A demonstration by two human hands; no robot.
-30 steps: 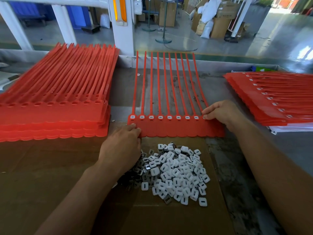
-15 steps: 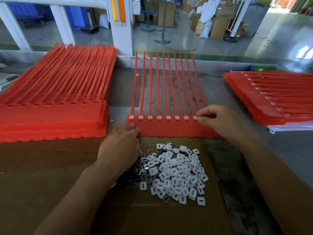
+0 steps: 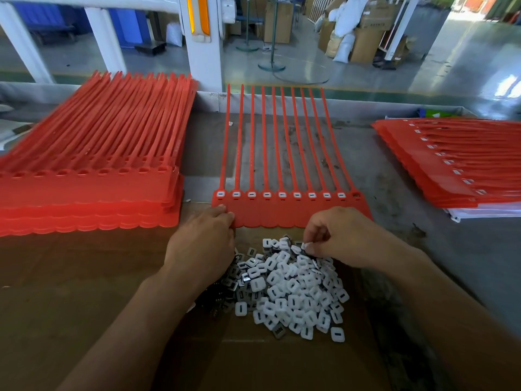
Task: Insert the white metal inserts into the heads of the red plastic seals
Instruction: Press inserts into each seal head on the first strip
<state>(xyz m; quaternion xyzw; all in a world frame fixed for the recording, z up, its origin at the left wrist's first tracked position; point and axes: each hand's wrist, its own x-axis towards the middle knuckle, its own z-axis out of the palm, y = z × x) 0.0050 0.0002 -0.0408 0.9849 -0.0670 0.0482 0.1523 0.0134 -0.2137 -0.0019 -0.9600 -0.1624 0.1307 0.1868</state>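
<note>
A joined strip of red plastic seals (image 3: 290,210) lies flat in front of me, tails pointing away. White inserts sit in most of its heads; the rightmost head (image 3: 355,195) shows none. A heap of white inserts (image 3: 293,289) lies on cardboard just below the strip. My left hand (image 3: 204,241) rests on the strip's lower left edge, fingertips on the red plastic. My right hand (image 3: 341,235) is at the top of the heap, fingers curled, pinching one white insert (image 3: 306,245).
A tall stack of red seal strips with bare heads (image 3: 90,176) fills the left. A stack of strips with inserts fitted (image 3: 456,162) lies on the right over white sheets. Brown cardboard (image 3: 70,277) covers the near table; a grey rail (image 3: 352,107) bounds the far edge.
My right hand left the strip's right-hand heads and came down to the heap, where it now pinches an insert. My left hand stayed at the strip's lower left edge.
</note>
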